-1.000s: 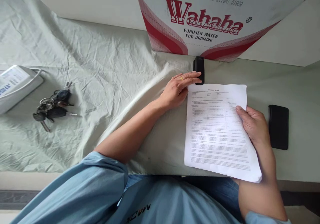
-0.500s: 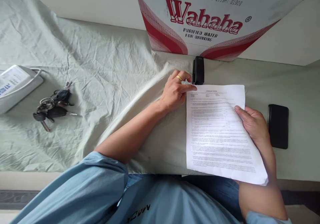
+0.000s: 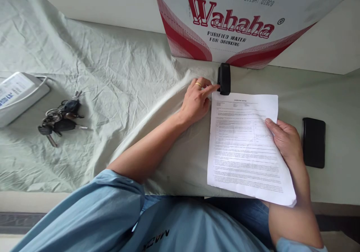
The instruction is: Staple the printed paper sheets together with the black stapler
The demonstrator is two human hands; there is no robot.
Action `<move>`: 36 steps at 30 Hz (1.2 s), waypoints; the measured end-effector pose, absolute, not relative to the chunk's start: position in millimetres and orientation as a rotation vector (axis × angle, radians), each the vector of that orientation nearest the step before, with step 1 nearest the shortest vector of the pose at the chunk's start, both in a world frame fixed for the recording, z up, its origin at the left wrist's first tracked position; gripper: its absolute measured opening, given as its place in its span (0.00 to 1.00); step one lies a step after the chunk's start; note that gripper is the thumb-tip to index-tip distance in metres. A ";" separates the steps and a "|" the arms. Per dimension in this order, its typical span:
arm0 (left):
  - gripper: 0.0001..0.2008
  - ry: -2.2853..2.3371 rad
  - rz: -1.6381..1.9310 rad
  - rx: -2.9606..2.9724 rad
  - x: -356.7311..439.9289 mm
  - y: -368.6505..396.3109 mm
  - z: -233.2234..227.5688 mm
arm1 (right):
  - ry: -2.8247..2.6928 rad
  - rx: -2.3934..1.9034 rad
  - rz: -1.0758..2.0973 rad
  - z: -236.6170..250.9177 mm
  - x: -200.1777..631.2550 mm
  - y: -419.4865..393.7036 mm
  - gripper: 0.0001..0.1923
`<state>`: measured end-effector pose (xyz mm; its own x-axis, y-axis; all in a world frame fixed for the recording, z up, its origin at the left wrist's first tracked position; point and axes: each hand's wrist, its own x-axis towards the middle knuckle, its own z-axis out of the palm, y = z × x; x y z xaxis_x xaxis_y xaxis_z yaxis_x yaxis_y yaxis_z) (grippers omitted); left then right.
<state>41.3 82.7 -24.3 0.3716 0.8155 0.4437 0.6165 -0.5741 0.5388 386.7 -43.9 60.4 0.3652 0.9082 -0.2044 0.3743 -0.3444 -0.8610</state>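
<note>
A printed sheet of paper (image 3: pixel 242 150), headed in small type, lies tilted with its right edge raised and curled. My right hand (image 3: pixel 287 137) pinches that right edge, thumb on top and fingers hidden beneath. A black stapler (image 3: pixel 225 79) stands at the sheet's upper left corner, its length pointing away from me. Left of the stapler is my left hand (image 3: pixel 197 100), a ring on one finger. Its index finger stretches out to the stapler's left side and appears to touch it, while the other fingers bend. Nothing is visibly held in it.
Behind the stapler stands a large white and red water carton (image 3: pixel 230 23). A black phone-like slab (image 3: pixel 314 142) lies right of my right hand. At the far left are a bunch of keys (image 3: pixel 60 119) and a white object (image 3: pixel 21 98) on the wrinkled pale cloth (image 3: pixel 112 75).
The sheet has shifted slightly away from me and turned a little, its top corner now against the stapler. My left index finger has moved up from the paper's corner to the stapler's side.
</note>
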 end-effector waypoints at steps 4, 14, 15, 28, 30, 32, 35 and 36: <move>0.49 1.182 1.039 2.353 40.4 82.1 -23.5 | -0.974 -1.945 0.986 54.4 391.5 -43.2 0.28; 0.44 1.352 0.776 2.329 48.1 73.8 0.7 | -0.968 -1.813 0.984 38.9 395.6 -39.2 0.34; 0.44 1.357 0.798 2.318 48.9 74.8 -0.5 | -0.958 -1.788 1.009 36.7 395.8 -39.0 0.35; 0.40 0.971 1.111 1.271 42.2 79.1 8.4 | -0.928 -1.560 1.038 42.1 394.4 -53.0 0.29; 0.44 0.890 1.031 1.196 42.6 74.9 18.7 | -0.952 -1.536 1.001 37.6 390.1 -51.3 0.26; 0.43 0.825 0.941 1.228 41.9 72.2 25.2 | -0.983 -1.535 0.975 32.1 387.0 -49.7 0.25; 0.38 0.788 0.863 1.298 40.7 70.6 28.6 | -0.983 -1.557 0.927 25.3 385.3 -47.1 0.28; 0.38 0.806 0.867 1.298 40.6 70.3 28.9 | -0.969 -1.568 0.906 23.8 385.4 -45.9 0.30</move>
